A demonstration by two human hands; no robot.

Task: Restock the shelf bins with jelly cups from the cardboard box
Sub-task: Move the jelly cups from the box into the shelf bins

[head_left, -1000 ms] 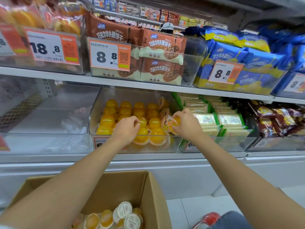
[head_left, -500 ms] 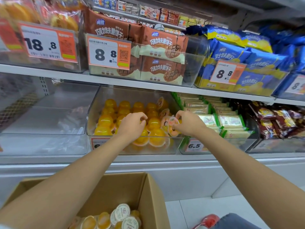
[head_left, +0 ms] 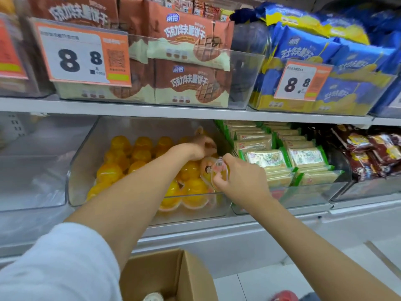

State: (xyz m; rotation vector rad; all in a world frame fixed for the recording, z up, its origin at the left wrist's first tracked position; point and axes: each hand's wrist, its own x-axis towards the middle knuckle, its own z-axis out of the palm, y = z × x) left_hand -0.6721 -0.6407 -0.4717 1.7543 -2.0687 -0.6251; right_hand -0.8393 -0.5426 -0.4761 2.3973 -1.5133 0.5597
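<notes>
Left hand moved to bin's back right corner; our grip there unclear. Right hand pinches cup: light, slick; hold rim.

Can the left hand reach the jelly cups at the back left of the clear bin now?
Probably yes: the left hand is inside the open-topped bin, and nothing stands between it and those cups.

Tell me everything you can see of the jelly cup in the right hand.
The jelly cup is clear plastic with yellow jelly and a printed lid. It is tipped on its side, lid toward the camera, pinched by the right hand above the front right corner of the clear bin.
</notes>
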